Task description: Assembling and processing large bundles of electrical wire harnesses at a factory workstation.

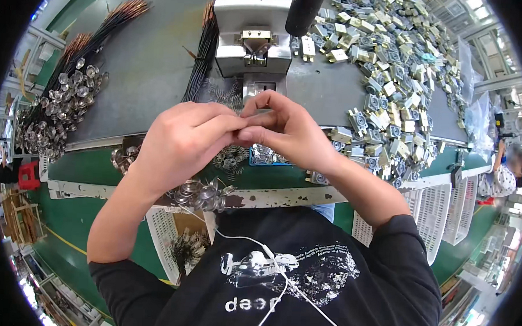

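My left hand (183,139) and my right hand (294,132) meet in front of the machine, fingertips pinched together. Whatever lies between the fingers is hidden or too small to make out. Just beyond them stands a metal bench machine (253,14) with a slotted front and a small metal block at its base. Loose coil springs (226,91) lie by that base, and more springs (232,160) show below my hands. A blue tray (272,163) of small metal pieces is partly covered by my right hand.
Black wires with copper ends (204,55) lie left of the machine. Farther left, another wire bundle carries round metal cups (75,91). Small boxy metal-and-cream parts (387,75) cover the right side. A black cylinder (305,13) hangs near the machine. White baskets (433,214) stand below the table.
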Motion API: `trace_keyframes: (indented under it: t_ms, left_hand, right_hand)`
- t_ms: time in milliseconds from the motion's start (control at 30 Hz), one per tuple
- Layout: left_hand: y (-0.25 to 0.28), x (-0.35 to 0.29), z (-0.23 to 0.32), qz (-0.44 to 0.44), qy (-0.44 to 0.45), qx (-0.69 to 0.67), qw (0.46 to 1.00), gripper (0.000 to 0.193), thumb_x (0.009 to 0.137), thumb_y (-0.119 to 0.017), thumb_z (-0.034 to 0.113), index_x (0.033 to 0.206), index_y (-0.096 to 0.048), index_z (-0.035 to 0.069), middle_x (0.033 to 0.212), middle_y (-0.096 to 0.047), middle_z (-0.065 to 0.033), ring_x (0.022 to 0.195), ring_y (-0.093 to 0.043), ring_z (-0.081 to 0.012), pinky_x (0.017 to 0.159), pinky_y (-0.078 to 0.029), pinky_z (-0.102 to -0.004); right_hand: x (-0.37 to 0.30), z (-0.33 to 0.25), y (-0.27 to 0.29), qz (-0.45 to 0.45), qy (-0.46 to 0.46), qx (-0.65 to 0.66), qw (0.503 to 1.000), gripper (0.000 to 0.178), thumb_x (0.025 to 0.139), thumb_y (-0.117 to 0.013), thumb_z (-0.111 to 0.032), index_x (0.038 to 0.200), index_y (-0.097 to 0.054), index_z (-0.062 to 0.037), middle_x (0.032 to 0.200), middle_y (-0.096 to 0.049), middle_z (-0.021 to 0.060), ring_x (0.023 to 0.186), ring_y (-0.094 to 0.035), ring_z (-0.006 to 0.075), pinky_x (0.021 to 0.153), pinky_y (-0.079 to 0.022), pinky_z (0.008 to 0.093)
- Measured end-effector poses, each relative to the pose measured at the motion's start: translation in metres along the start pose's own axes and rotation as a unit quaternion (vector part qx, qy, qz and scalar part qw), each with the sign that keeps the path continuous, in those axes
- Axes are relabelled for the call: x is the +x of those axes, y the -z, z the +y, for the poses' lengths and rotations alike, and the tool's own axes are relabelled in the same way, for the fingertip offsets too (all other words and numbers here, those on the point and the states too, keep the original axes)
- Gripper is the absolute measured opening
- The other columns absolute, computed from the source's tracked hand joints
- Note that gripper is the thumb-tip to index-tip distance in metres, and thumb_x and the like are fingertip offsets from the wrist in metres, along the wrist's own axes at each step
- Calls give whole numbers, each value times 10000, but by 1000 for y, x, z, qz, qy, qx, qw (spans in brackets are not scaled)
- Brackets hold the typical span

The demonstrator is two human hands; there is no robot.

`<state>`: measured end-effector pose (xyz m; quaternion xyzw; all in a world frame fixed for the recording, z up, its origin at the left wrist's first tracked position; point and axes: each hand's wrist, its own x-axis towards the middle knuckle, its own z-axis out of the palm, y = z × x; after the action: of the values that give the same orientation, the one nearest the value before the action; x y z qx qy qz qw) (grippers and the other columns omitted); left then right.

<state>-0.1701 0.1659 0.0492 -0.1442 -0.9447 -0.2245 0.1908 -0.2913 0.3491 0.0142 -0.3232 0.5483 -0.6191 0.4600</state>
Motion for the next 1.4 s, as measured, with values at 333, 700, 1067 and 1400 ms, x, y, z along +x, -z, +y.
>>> trace_keyframes:
  t_ms: [333,700,1067,1400]
  left_hand:
    - [42,-14,-68,69,328,-42,941,193,941,-660,120,1098,-660,6,934,-696,-58,846,-665,-146,779,-517,-284]
    - [49,-49,-90,-65,367,-98,923,224,983,-575,150,1137,-639,1,951,-702,-76,851,-647,-129,785,-508,-286]
    - [32,-34,-74,-287,141,-43,947,281,890,-646,118,1165,-702,101,868,-651,-128,807,-633,-304,746,-500,-399]
    - [27,-23,-54,-339,64,115,932,131,813,-624,112,922,-692,86,838,-632,-100,886,-657,-293,794,-535,-397]
  right_hand:
    - [21,13,205,158,48,-791,589,349,874,-595,-40,1221,-614,-79,1150,-668,137,1086,-609,335,957,-486,428]
    - [32,1,184,170,37,-674,718,470,850,-712,-60,1295,-569,-106,1053,-666,90,915,-665,224,815,-526,335]
    - [0,18,74,143,119,-175,967,558,855,-670,98,1329,-430,-74,1291,-577,141,1161,-583,187,982,-500,308]
    - [11,14,61,125,130,-373,910,302,841,-734,13,1072,-545,-34,1245,-647,113,1154,-580,170,1024,-427,331]
